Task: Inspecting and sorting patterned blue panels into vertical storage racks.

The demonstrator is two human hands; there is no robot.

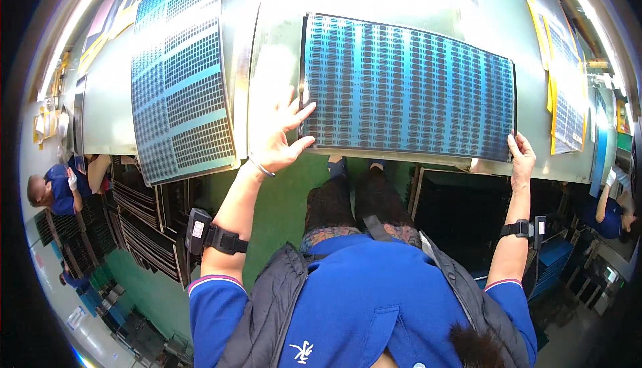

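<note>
In the head view, the left hand (277, 142) angles inward, fingers spread, thumb and forefinger at the left edge of the blue patterned panel (408, 90). The right hand (523, 157) pinches its near right corner. The panel lies between both hands, over the pale table (275, 67).

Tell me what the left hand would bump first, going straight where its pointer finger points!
The left hand would probably meet the blue patterned sheet to its right. In the picture they overlap at the edge, but touching is unclear.

Green floor (277, 214) — bright strip lights (73, 31) overhead.
</note>
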